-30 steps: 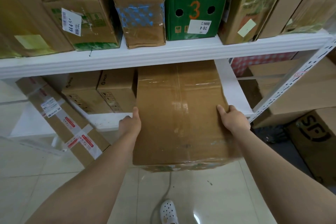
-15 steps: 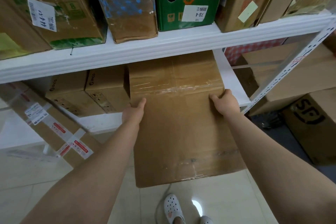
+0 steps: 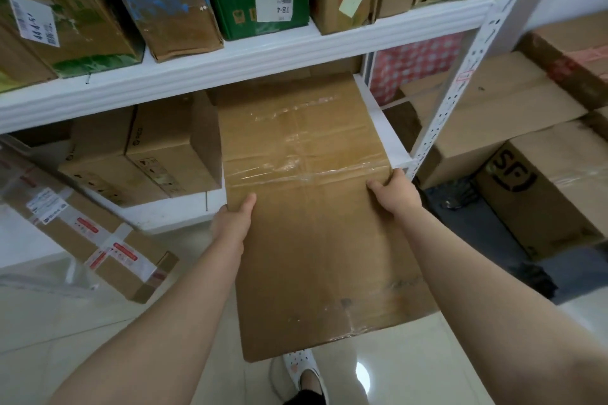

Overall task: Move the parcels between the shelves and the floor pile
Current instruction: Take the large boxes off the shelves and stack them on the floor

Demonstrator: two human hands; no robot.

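The shelves [image 3: 230, 66] are filled with parcels above. On the lower shelf [image 3: 171, 215] a place is seen between the small boxes [image 3: 148, 158] and the post [image 3: 460, 76]. The box [image 3: 316, 240] is held with its far end under the upper board and its near end over the floor. It is probably taken at both sides because it is long and wide. It is clasped by the left hand [image 3: 232, 223] and the right hand [image 3: 396, 192], thumbs on top and fingers hidden round the edges. Compared with one second ago, it is drawn further out towards the person.
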